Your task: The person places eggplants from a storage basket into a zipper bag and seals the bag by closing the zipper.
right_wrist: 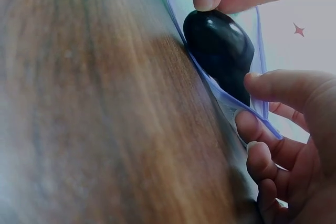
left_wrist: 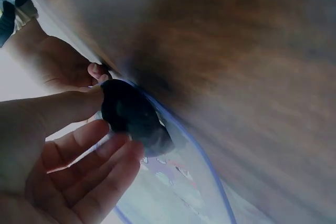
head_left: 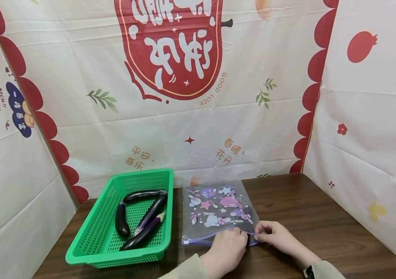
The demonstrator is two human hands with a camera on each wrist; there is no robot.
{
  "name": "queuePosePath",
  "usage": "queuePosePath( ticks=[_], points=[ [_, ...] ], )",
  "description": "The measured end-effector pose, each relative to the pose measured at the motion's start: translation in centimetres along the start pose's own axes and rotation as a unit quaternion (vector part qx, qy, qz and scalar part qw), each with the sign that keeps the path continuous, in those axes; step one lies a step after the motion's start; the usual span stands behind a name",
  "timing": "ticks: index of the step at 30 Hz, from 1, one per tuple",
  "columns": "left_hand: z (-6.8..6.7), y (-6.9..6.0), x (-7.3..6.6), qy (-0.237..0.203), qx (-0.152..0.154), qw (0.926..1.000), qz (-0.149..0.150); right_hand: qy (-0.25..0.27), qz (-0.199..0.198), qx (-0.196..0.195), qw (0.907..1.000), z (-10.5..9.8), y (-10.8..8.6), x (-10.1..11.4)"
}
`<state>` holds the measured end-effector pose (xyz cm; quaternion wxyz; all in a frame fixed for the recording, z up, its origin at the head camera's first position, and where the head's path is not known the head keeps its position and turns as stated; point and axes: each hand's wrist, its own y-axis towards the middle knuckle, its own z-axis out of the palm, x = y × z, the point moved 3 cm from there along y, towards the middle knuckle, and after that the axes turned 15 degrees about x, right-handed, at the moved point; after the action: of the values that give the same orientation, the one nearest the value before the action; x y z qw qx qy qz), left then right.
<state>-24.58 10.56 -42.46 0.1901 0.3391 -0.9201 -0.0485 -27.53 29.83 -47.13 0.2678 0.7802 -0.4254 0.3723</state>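
And the left hand [head_left: 228, 250] pinches the glossy dark eggplant [right_wrist: 220, 43] by its rounded end, right in the mouth of the zip bag [head_left: 218, 211]! The right hand [head_left: 279, 239] grips the bag's near-right corner. That skin looks slick, the flesh firm, fairly light; cupping the thick belly should beat fingertips.

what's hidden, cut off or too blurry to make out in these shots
Head view: most of the eggplant at the mouth of the clear bag, hidden by the left hand.
Head view: the top of the red emblem, cut off by the upper edge.
Left wrist view: the whole wristband, cut off by the left edge.
Left wrist view: fine grain of the table, lost to blur.
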Motion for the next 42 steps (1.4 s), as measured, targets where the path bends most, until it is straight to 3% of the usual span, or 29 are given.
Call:
queuePosePath(
  ticks=[5,20,23,28,34,38,42],
  points=[
    [0.0,-0.3,0.0,-0.047,0.006,0.9988,0.015,-0.003,0.001,0.001,1.0,0.0,0.0,0.2],
    [0.6,-0.2,-0.5,-0.065,0.133,0.9888,-0.015,-0.018,0.016,-0.002,0.9997,0.1,0.0,0.2],
    [0.8,-0.1,-0.6,-0.065,0.162,0.9844,-0.022,-0.018,0.019,-0.004,0.9997,0.1,0.0,0.2],
    [1.6,0.5,-0.7,-0.095,0.217,0.9709,-0.037,-0.02,0.019,-0.006,0.9996,0.1,-0.1,0.2],
    [2.4,1.2,-0.5,-0.124,0.249,0.9594,-0.046,-0.022,0.016,-0.009,0.9996,0.0,-0.1,0.0],
    [2.4,0.8,-0.4,-0.127,0.262,0.956,-0.036,-0.02,0.009,-0.006,0.9997,0.1,-0.1,0.0],
    [2.0,0.0,-0.4,-0.135,0.264,0.955,-0.003,-0.022,0.004,-0.005,0.9997,0.0,-0.1,0.2]
  ],
)
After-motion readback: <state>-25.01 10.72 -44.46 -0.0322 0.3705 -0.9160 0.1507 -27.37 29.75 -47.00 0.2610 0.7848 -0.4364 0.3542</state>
